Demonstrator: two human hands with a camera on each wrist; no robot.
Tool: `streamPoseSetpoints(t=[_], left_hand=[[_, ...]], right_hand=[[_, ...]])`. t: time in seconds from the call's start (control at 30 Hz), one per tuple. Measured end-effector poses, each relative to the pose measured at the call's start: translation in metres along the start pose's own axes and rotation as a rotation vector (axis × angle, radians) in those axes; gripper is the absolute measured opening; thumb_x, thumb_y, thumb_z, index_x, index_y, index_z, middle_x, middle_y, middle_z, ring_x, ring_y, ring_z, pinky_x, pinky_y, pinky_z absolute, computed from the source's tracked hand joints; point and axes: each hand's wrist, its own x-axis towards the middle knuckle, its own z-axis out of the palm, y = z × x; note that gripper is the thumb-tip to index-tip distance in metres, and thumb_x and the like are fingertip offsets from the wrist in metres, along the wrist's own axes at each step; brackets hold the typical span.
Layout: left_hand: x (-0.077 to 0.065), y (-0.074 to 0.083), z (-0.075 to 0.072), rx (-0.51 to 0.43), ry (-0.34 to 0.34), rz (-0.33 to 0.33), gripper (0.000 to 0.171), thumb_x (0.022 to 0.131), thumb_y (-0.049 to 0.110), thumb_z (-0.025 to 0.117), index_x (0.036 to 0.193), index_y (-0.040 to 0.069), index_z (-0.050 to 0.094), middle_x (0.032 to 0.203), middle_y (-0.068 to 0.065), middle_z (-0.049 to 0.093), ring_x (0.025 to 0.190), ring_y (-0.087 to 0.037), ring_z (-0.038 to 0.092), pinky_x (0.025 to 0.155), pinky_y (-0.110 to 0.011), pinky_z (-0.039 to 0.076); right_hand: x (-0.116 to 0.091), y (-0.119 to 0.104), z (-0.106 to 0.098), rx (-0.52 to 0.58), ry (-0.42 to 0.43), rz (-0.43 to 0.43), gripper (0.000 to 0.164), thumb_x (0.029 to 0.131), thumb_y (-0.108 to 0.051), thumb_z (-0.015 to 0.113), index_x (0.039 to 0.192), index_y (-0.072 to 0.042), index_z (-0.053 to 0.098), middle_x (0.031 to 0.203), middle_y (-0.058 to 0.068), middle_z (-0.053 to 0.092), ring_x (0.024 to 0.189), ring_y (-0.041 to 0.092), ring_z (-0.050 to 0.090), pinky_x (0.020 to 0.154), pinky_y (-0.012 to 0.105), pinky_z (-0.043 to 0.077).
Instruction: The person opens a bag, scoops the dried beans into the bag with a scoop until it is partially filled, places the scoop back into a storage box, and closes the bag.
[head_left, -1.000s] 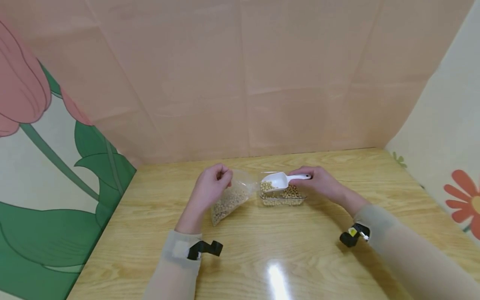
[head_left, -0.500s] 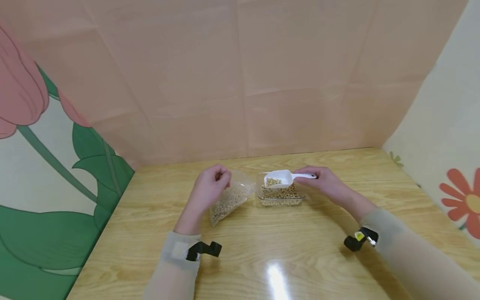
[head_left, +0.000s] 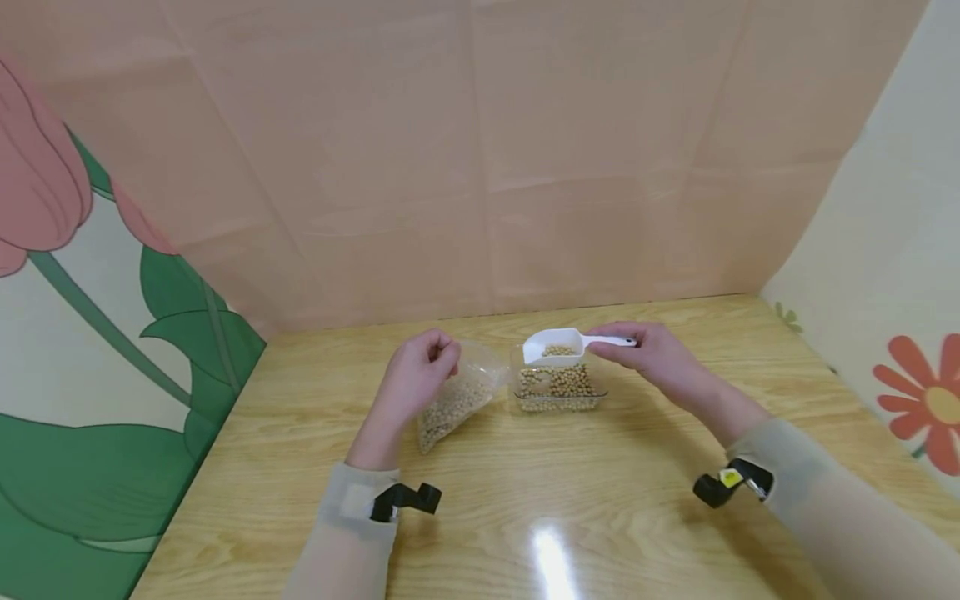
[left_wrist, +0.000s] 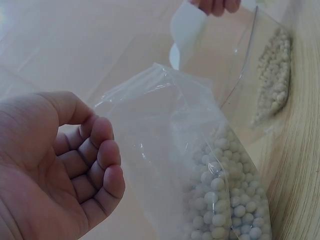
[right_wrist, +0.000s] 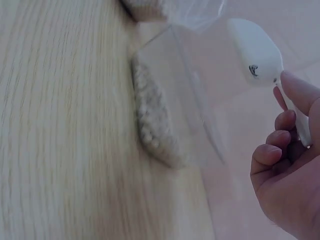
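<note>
My left hand point(head_left: 420, 371) pinches the top edge of a clear plastic bag point(left_wrist: 150, 165) between thumb and curled fingers. Pale round beans point(left_wrist: 215, 205) fill the bag's lower part, which rests on the table. Right of the bag stands a clear rectangular container point(head_left: 605, 395) with more beans point(head_left: 562, 382) inside. My right hand point(head_left: 654, 357) grips a white scoop point(head_left: 534, 348) by its handle, thumb along the top. The scoop hangs over the container's far side, and a small heap of beans lies in its bowl. In the right wrist view the scoop's underside point(right_wrist: 257, 50) shows.
Bag and container stand close together on a wood-grain table point(head_left: 480, 500). Behind the table rises a plain pinkish backdrop point(head_left: 480, 208). Flower-patterned panels flank it, with a green leaf point(head_left: 82, 467) at left and an orange flower point(head_left: 933, 400) at right.
My right hand has lifted the scoop up and slightly away from the container, and its beans have shifted from near the tip toward the handle end. The left hand stays at the bag's edge.
</note>
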Motion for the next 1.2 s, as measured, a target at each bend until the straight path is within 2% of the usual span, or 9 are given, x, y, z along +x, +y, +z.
streamPoseSetpoints(t=[0.23, 0.37, 0.53, 0.63, 0.8, 0.9, 1.0, 1.1, 1.2], left_hand=[[0.000, 0.000, -0.001, -0.004, 0.004, 0.015, 0.027, 0.115, 0.026, 0.057, 0.100, 0.007, 0.070, 0.091, -0.017, 0.073, 0.060, -0.018, 0.046, 0.057, -0.033, 0.040], [0.000, -0.002, 0.000, -0.006, 0.001, 0.032, 0.028, 0.115, 0.025, 0.058, 0.098, 0.007, 0.070, 0.090, -0.019, 0.072, 0.059, -0.017, 0.045, 0.056, -0.032, 0.040], [0.000, -0.002, 0.001, -0.011, 0.004, 0.038, 0.027, 0.115, 0.025, 0.058, 0.096, 0.009, 0.069, 0.090, -0.020, 0.072, 0.059, -0.017, 0.046, 0.056, -0.032, 0.040], [0.001, -0.002, 0.000, -0.013, 0.007, 0.034, 0.027, 0.115, 0.026, 0.058, 0.095, 0.010, 0.068, 0.090, -0.020, 0.072, 0.059, -0.017, 0.045, 0.056, -0.032, 0.040], [0.001, -0.003, 0.000, -0.013, 0.005, 0.030, 0.028, 0.115, 0.027, 0.058, 0.094, 0.012, 0.068, 0.090, -0.021, 0.072, 0.058, -0.018, 0.044, 0.056, -0.033, 0.039], [0.001, -0.002, 0.000, -0.015, 0.005, 0.030, 0.027, 0.114, 0.026, 0.058, 0.094, 0.012, 0.068, 0.090, -0.021, 0.072, 0.057, -0.017, 0.043, 0.055, -0.032, 0.039], [0.001, -0.002, -0.001, -0.013, 0.011, 0.035, 0.027, 0.114, 0.026, 0.059, 0.092, 0.013, 0.067, 0.089, -0.021, 0.072, 0.057, -0.017, 0.043, 0.055, -0.032, 0.039], [0.002, -0.001, -0.001, -0.011, 0.015, 0.041, 0.027, 0.114, 0.025, 0.058, 0.091, 0.013, 0.067, 0.088, -0.020, 0.072, 0.056, -0.017, 0.043, 0.055, -0.032, 0.039], [0.002, 0.000, -0.001, -0.003, 0.018, 0.042, 0.027, 0.114, 0.024, 0.058, 0.092, 0.012, 0.067, 0.087, -0.018, 0.072, 0.057, -0.017, 0.043, 0.056, -0.033, 0.039]], right_hand=[[-0.001, -0.025, 0.013, 0.014, -0.030, 0.009, 0.046, 0.103, -0.046, 0.079, 0.134, -0.013, 0.079, 0.142, 0.007, 0.073, 0.132, 0.030, 0.061, 0.105, 0.047, 0.046], [0.003, -0.032, 0.025, 0.037, -0.048, 0.009, 0.045, 0.102, -0.045, 0.080, 0.132, -0.013, 0.080, 0.142, 0.007, 0.072, 0.136, 0.031, 0.060, 0.110, 0.052, 0.044], [0.010, -0.037, 0.036, 0.040, -0.065, 0.005, 0.043, 0.101, -0.046, 0.081, 0.131, -0.014, 0.081, 0.142, 0.007, 0.072, 0.134, 0.031, 0.062, 0.109, 0.051, 0.045], [0.013, -0.041, 0.039, 0.043, -0.078, 0.007, 0.044, 0.101, -0.045, 0.081, 0.131, -0.013, 0.081, 0.140, 0.007, 0.073, 0.127, 0.029, 0.063, 0.105, 0.047, 0.046], [0.017, -0.049, 0.043, -0.018, -0.087, 0.002, 0.045, 0.100, -0.048, 0.083, 0.131, -0.015, 0.081, 0.129, 0.007, 0.076, 0.103, 0.027, 0.062, 0.089, 0.041, 0.049], [0.019, -0.054, 0.045, -0.055, -0.088, -0.033, 0.043, 0.099, -0.046, 0.084, 0.130, -0.016, 0.082, 0.117, 0.009, 0.078, 0.087, 0.025, 0.060, 0.075, 0.036, 0.051], [0.020, -0.059, 0.048, -0.084, -0.086, -0.104, 0.037, 0.100, -0.040, 0.084, 0.126, -0.014, 0.083, 0.110, 0.009, 0.077, 0.081, 0.024, 0.062, 0.068, 0.032, 0.051], [0.020, -0.065, 0.050, -0.128, -0.079, -0.175, 0.031, 0.101, -0.035, 0.084, 0.123, -0.014, 0.084, 0.111, 0.005, 0.077, 0.085, 0.023, 0.067, 0.069, 0.032, 0.055], [0.019, -0.073, 0.051, -0.166, -0.078, -0.211, 0.028, 0.101, -0.032, 0.085, 0.122, -0.014, 0.084, 0.110, 0.004, 0.077, 0.089, 0.021, 0.071, 0.074, 0.034, 0.059]])
